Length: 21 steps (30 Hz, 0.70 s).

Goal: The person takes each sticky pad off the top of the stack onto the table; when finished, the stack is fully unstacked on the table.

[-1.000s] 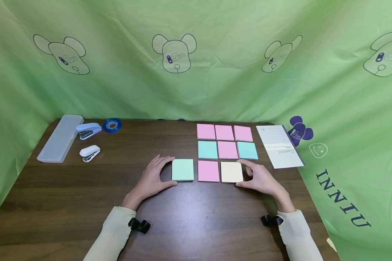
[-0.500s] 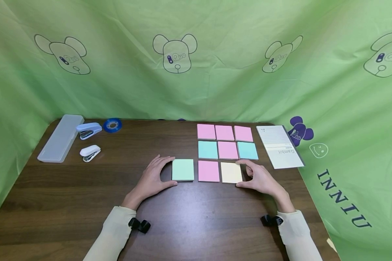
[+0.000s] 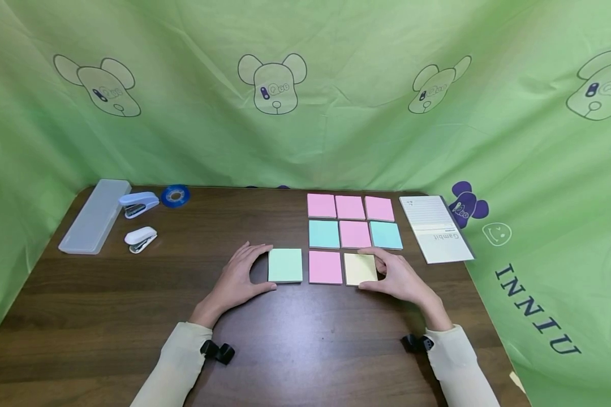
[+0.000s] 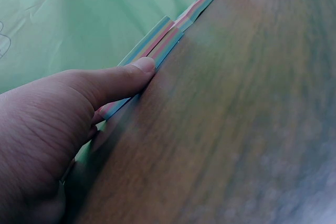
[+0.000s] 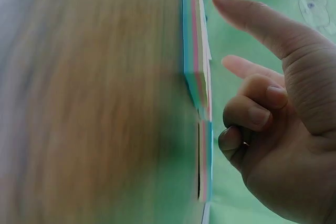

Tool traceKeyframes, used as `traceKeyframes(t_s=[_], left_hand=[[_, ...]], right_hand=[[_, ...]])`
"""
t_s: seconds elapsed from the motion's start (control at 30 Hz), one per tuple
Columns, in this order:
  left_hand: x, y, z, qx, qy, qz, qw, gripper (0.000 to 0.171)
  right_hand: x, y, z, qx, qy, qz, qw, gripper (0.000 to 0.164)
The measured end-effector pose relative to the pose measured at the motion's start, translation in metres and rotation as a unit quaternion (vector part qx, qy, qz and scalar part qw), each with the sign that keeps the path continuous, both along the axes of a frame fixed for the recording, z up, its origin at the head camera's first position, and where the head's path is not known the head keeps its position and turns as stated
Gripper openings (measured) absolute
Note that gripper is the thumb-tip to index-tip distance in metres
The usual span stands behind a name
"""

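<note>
Square sticky note pads lie in rows on the dark wooden table. My left hand (image 3: 237, 275) grips the left side of the green sticky note pad (image 3: 285, 265) between thumb and fingers; the left wrist view shows the thumb (image 4: 143, 64) against its layered, multicoloured edge. That pad looks thicker than its neighbours. My right hand (image 3: 399, 275) hovers over the right part of the pale yellow sticky note pad (image 3: 359, 269). In the right wrist view its thumb (image 5: 257, 19) and index finger (image 5: 252, 71) are extended, apart from the pads, while the other fingers curl. Between these two lies a pink pad (image 3: 325, 267).
Behind are three pink pads (image 3: 349, 207) and a row of teal (image 3: 323, 234), pink and teal. A notepad (image 3: 436, 228) lies at right. A translucent case (image 3: 94, 217), blue stapler (image 3: 138, 203), white stapler (image 3: 140, 238) and blue tape roll (image 3: 175, 195) are at left.
My right hand has let go of the yellow pad's edge and shifted left over it, after the pad slid slightly left. The left hand has stayed on the green pad.
</note>
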<state>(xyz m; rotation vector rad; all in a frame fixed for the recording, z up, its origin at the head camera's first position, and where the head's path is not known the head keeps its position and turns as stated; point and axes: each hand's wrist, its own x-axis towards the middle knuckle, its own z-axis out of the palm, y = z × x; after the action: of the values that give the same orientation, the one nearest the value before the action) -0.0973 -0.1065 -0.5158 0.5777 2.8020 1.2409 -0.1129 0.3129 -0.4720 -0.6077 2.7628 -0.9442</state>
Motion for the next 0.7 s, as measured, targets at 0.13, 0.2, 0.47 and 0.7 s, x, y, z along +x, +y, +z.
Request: traceKeyframes(t_s=[0.13, 0.2, 0.47, 0.7], left_hand=[[0.0, 0.0, 0.0, -0.002, 0.001, 0.001, 1.0, 0.091], [0.0, 0.0, -0.001, -0.001, 0.001, 0.001, 1.0, 0.091], [-0.001, 0.0, -0.001, 0.003, -0.006, -0.001, 1.0, 0.093], [-0.001, 0.001, 0.0, 0.002, -0.005, -0.003, 1.0, 0.093]], right_hand=[[-0.001, -0.009, 0.003, -0.001, -0.003, 0.003, 1.0, 0.071], [-0.001, -0.014, 0.004, -0.003, -0.002, 0.005, 1.0, 0.07], [-0.001, -0.037, 0.008, -0.013, 0.009, 0.014, 1.0, 0.07], [-0.003, -0.057, 0.006, -0.016, 0.032, 0.022, 0.999, 0.073]])
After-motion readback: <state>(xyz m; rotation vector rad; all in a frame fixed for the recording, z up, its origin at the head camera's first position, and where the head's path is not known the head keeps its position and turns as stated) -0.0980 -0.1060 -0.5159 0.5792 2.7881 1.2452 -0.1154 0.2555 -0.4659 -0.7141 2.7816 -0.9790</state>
